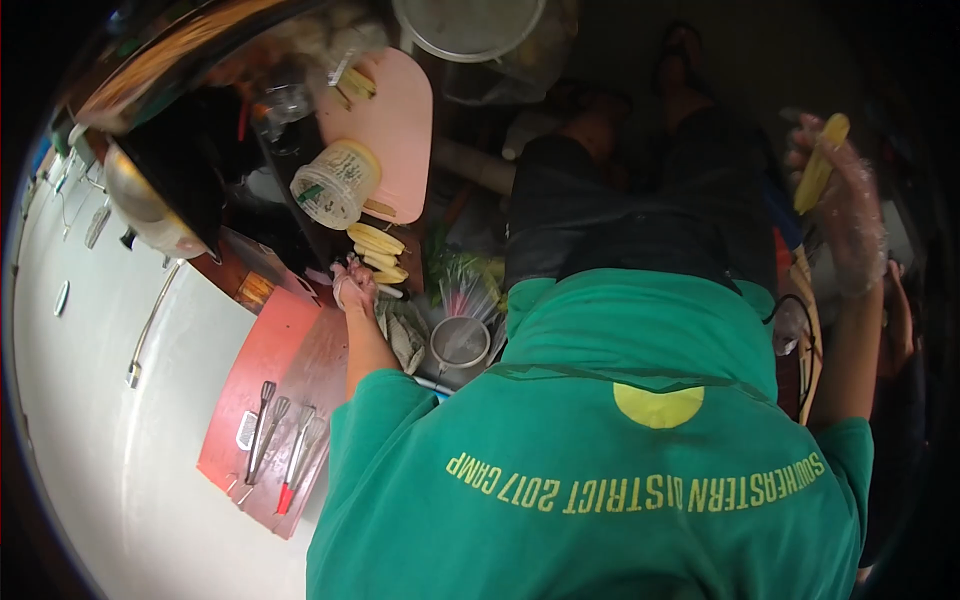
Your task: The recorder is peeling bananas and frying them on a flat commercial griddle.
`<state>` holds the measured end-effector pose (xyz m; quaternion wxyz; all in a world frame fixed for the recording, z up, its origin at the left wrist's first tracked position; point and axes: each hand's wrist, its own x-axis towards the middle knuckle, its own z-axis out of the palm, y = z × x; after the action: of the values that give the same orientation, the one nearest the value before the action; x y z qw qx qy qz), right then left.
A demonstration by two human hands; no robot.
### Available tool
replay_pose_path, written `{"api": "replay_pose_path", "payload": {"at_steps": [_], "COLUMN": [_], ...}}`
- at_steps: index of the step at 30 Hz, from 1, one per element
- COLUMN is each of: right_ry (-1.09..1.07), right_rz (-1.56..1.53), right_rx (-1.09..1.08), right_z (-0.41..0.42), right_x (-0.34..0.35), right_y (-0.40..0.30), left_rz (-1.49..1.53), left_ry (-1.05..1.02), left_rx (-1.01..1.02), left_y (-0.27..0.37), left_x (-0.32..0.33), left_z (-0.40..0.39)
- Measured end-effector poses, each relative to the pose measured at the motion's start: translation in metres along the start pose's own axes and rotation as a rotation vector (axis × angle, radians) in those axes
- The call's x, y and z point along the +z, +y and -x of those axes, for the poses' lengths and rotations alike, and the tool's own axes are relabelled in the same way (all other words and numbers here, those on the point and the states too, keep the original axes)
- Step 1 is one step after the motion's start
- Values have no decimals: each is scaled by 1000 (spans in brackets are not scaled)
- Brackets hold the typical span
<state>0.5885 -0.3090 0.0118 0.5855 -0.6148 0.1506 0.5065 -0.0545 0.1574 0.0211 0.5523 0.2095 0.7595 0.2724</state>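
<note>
My right hand (851,202), in a clear plastic glove, is raised at the right and holds a long yellow piece, apparently peeled banana (821,165). At the left, my gloved left hand (355,285) is beside several similar yellow pieces (379,247) on a dark surface. Its fingers look bent, but whether anything is in them is unclear. A pale rod with a dark end (390,291) lies close to that hand. Beyond the pieces is a tilted clear plastic tub (330,195) with pale residue, against a pink cutting board (397,135).
A round strainer (460,341) and a crumpled cloth (405,330) are near my left forearm. Tongs and similar utensils (281,442) lie on a red panel (255,367). A large round container (469,30) is at the top. Another person's arm (898,322) shows at far right.
</note>
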Motion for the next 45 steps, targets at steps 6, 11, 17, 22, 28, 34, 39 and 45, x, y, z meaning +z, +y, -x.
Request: {"api": "replay_pose_path", "payload": {"at_steps": [6,11,17,22,28,34,39,45], "right_ry": [-12,-72,-122,-123,-99,-112,-93,-115], "right_rz": [2,31,121,193,123,120,99,112], "right_rx": [-5,-90,-156,-115,-90,-62,-68,-44], "right_z": [45,89,113,121,131,131,130,121], "right_x": [39,60,81,86,79,73,64,57], "right_y": [-57,-99,-134,-153,-161,-163,-162,-161], "left_rz": [-483,-1104,-1363,-1590,-1857,-1648,-1529,-1342], "left_ry": [262,160,37,137,90,-57,-166,-10], "left_rx": [215,1034,1455,1545,1574,1269,1021,799], "left_y": [-13,13,72,77,83,89,110,109], "left_x": [22,137,301,375,396,404,407,405], "left_z": [45,139,162,116,110,100,148,136]}}
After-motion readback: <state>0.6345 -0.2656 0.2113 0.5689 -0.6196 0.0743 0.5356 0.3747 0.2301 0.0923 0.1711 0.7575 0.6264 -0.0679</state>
